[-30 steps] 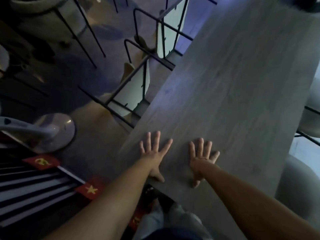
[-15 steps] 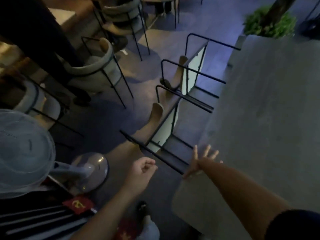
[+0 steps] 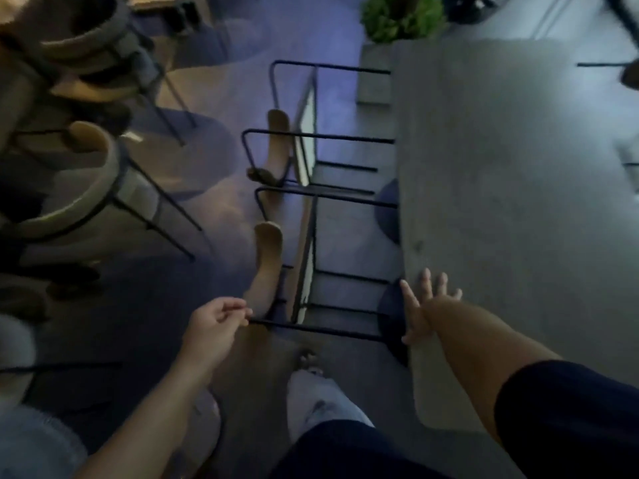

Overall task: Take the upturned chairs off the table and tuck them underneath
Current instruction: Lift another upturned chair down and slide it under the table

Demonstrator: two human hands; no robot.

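The grey table point(image 3: 518, 209) fills the right side. Two upturned chairs hang over its left edge, their black wire legs lying sideways. The near chair point(image 3: 268, 267) has a tan curved back, and its lowest leg bar point(image 3: 311, 329) runs toward the table. My left hand point(image 3: 214, 331) is curled, with fingertips and thumb meeting on that bar's outer corner. The far chair point(image 3: 276, 146) hangs the same way behind it. My right hand point(image 3: 427, 305) lies flat with fingers spread on the table's left edge, holding nothing.
Pale round-backed chairs point(image 3: 86, 188) on thin black legs stand on the floor at left. A green plant in a grey planter point(image 3: 401, 19) sits past the table's far corner. More chair legs point(image 3: 605, 63) show at the far right. My trouser leg point(image 3: 318, 402) is below.
Both hands lay flat on the tabletop a second ago. I have turned left; my left hand left the table and reached the near chair's leg bar, while my right hand slid to the table's edge.
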